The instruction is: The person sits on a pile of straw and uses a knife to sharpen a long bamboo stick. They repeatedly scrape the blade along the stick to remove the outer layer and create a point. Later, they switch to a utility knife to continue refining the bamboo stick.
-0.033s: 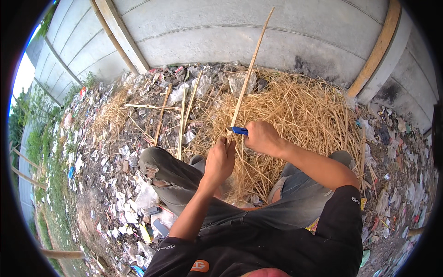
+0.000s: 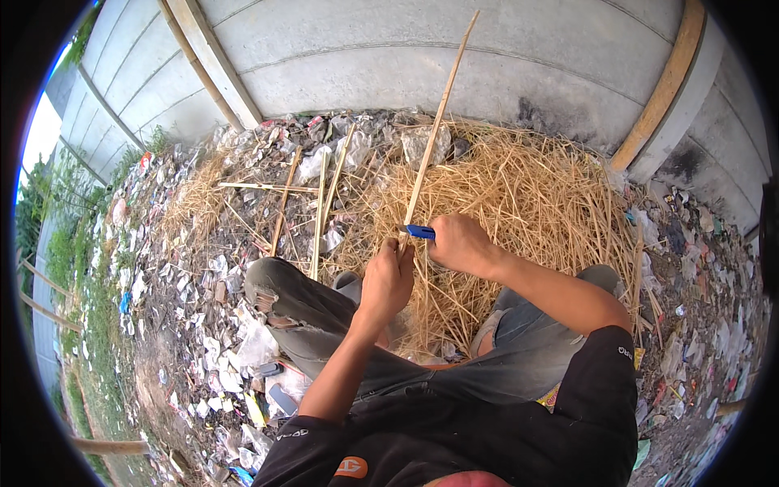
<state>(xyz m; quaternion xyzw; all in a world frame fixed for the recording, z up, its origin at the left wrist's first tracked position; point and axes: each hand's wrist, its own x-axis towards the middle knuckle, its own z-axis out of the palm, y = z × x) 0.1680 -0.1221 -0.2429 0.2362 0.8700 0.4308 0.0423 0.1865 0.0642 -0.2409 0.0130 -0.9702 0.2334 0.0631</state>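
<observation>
My left hand (image 2: 387,280) is closed around the lower end of a long, thin bamboo strip (image 2: 432,138). From there the strip slants up and away, its tip in front of the grey wall. My right hand (image 2: 458,242) grips a blue utility knife (image 2: 420,232) with its front end pointing left. That front end meets the strip just above my left fingers; the blade is too small to make out clearly. Both hands are over a heap of dry straw-like shavings (image 2: 519,187), between my bent knees.
A grey panel wall (image 2: 454,73) stands ahead, with wooden posts (image 2: 661,89) against it. Several cut strips (image 2: 320,215) lie on the ground left of the shavings. Scattered plastic litter (image 2: 215,357) covers the ground on both sides, and green weeds (image 2: 89,300) grow at far left.
The strip's far tip has shifted very slightly left. The knife has moved a tiny bit along with my right hand; both grips stay the same.
</observation>
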